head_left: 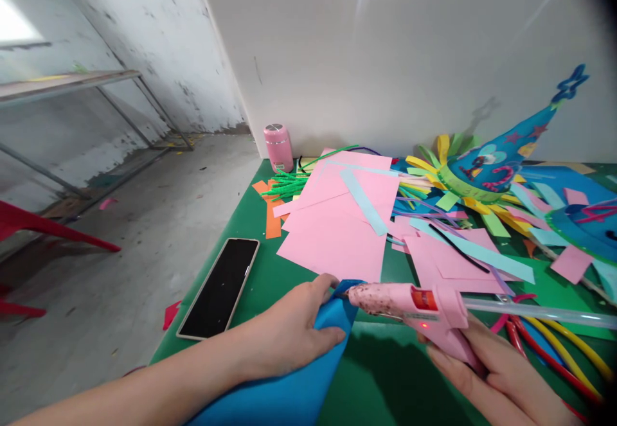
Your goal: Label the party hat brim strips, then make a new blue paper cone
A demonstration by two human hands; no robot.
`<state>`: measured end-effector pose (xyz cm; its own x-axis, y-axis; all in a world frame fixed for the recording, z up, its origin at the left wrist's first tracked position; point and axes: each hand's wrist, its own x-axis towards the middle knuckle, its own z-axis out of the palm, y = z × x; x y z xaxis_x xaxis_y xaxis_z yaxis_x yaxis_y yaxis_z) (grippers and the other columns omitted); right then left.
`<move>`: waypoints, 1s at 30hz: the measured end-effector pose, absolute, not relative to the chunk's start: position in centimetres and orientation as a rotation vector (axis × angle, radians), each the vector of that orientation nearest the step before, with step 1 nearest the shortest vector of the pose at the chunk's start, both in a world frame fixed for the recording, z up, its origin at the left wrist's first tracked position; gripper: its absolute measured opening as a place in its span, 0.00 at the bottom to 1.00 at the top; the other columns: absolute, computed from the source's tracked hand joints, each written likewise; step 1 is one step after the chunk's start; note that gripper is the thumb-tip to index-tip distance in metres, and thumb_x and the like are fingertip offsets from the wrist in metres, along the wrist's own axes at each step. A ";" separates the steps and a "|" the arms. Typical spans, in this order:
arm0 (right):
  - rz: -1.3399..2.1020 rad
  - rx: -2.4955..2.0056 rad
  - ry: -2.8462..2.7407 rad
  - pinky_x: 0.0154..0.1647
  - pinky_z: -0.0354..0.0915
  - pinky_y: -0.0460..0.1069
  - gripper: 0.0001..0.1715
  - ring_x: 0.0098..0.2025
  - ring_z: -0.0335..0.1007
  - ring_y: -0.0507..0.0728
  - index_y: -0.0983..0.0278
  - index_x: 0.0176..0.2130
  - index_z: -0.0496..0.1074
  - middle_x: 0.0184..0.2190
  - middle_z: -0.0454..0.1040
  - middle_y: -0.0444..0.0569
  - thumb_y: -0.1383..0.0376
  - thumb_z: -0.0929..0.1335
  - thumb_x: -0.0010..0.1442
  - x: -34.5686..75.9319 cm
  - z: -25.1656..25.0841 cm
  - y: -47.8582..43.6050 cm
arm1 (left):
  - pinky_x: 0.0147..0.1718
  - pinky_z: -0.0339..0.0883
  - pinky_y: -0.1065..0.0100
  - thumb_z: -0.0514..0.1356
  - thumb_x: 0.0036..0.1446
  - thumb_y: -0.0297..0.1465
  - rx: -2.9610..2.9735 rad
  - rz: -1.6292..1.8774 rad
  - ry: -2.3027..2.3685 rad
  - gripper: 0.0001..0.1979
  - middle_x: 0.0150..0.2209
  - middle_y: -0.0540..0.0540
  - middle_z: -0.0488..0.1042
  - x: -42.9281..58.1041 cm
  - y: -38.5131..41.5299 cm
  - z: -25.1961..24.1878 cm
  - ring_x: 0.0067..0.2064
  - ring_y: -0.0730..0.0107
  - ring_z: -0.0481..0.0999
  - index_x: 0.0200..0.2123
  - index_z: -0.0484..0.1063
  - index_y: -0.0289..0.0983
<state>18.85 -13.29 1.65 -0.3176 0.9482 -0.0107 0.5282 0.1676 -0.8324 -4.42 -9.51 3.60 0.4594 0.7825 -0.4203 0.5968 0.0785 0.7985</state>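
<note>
My left hand [301, 326] grips a blue sheet [284, 390] near its narrow upper end, thumb on the near face and fingers folded over the far edge. The sheet looks rolled or bent into a cone, and its lower part runs out of view. In my right hand [496, 362] is a pink hot glue gun [400, 301], held by its handle, with a small red light lit. A clear glue stick [540, 311] sticks out of its back. The nozzle points left and meets the blue sheet's tip beside my left fingers.
On the green table [371, 381] lie a phone [219, 288], pink paper sheets [332, 239], green pipe cleaners [284, 185] and paper strips. A pink canister [278, 148] stands at the back left. A decorated blue cone hat [506, 156] stands back right, before a white panel [385, 60].
</note>
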 end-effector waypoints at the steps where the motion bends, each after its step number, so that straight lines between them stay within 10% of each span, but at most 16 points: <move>1: 1.038 -1.389 -1.945 0.48 0.65 0.52 0.22 0.49 0.67 0.62 0.57 0.50 0.66 0.42 0.74 0.47 0.58 0.61 0.57 19.0 1.8 -13.2 | 0.42 0.61 0.65 0.56 0.48 0.31 1.614 0.203 1.239 0.22 0.45 0.46 0.68 -4.4 -9.6 3.6 0.46 0.62 0.67 0.49 0.60 0.40; 30: 0.931 -1.468 -2.244 0.52 0.61 0.54 0.25 0.55 0.59 0.64 0.56 0.54 0.62 0.53 0.65 0.45 0.59 0.63 0.56 22.0 1.4 -12.1 | 0.43 0.62 0.62 0.57 0.46 0.31 1.643 0.147 1.273 0.23 0.46 0.44 0.69 -4.0 -9.9 3.6 0.45 0.59 0.68 0.48 0.61 0.38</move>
